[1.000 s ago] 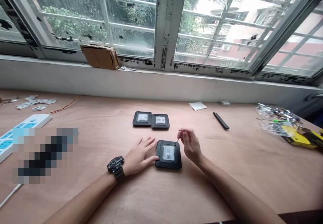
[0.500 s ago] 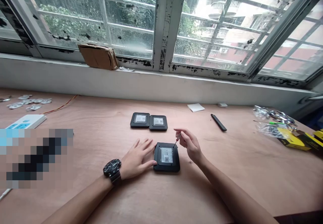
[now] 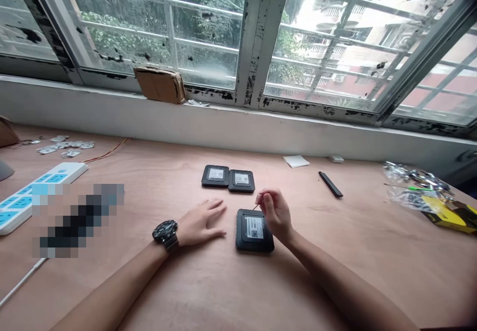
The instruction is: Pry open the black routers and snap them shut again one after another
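Rain-specked windows (image 3: 208, 33) run along the back of the plywood bench (image 3: 335, 276); two black units (image 3: 215, 174) sit touching side by side near its middle, and a third unit (image 3: 254, 230) lies nearer the person, label up. The right hand (image 3: 276, 214) hangs over that unit's far edge, its fingertips (image 3: 261, 197) pinching a small screwdriver (image 3: 256, 206) whose tip barely shows; whether the tip meets the case, I cannot tell. The left hand (image 3: 201, 224) lies spread and flat on the bench, just beside the unit but not touching it; a watch (image 3: 165, 232) circles that wrist.
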### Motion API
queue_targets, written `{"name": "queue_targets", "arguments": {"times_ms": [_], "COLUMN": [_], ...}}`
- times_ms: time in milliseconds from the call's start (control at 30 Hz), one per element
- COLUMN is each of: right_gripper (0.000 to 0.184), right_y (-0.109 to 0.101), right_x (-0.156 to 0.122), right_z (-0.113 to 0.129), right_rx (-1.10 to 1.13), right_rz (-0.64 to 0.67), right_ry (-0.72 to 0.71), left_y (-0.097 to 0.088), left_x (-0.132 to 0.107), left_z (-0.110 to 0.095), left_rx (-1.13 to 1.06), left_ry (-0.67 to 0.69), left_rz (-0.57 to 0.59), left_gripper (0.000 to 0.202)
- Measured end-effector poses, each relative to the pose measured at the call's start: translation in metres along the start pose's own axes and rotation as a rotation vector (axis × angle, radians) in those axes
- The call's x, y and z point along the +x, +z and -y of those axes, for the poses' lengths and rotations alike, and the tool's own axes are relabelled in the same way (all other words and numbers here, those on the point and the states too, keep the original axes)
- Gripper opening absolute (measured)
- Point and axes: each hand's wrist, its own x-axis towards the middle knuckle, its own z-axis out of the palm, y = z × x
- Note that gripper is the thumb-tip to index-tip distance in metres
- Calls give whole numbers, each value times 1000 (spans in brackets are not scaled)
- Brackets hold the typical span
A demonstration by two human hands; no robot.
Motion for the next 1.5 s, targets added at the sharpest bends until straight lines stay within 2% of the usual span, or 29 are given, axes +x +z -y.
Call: {"name": "queue_targets", "arguments": {"times_ms": [133,333,500,600,700,800,867,933,1000,1067,1200,1267,1333,1400,1500], "right_gripper": [17,26,42,36,29,27,25,26,28,30,31,34,34,34,35], "right_y": [13,14,17,14,-2,-34,-58,-79,-94,-101,-94,-84,-72,-61,-49], "right_x": [0,5,13,14,19,25,26,24,19,14,8,7,4,-1,-6], "right_z": [-7,-3,3,4,8,10,5,-7,-21,-32,-31,-23,-17,-14,-15], "right_rx": [-140,-153,103,155,57,-200,-467,-699,-824,-881,-949,-889,-789,-708,-634], "right_rz": [132,184,246,293,244,119,188,330,412,464,437,437,492,543,539], "right_ry": [-63,-5,197,221,173,69,2,-19,12,55,70,82,99,113,176], "left_y": [-4,-1,-1,-2,-2,-2,-1,1,5,11,22,24,23,22,20], "left_x": [1,2,2,2,3,2,2,3,6,10,17,17,16,14,11], "left_z": [6,-1,-2,-3,-3,-6,-13,-25,-38,-49,-61,-61,-59,-57,-53], "left_rx": [-47,-12,-9,-9,-7,-30,-83,-139,-158,-143,-115,-105,-103,-115,-148], "left_ry": [11,30,45,44,32,32,48,76,105,115,81,61,41,17,-11], "left_rz": [-58,-60,-73,-76,-67,-55,-49,-43,-30,-8,-2,-29,-61,-95,-127], "left_gripper": [58,53,49,48,49,48,58,83,107,117,112,109,109,110,113]}}
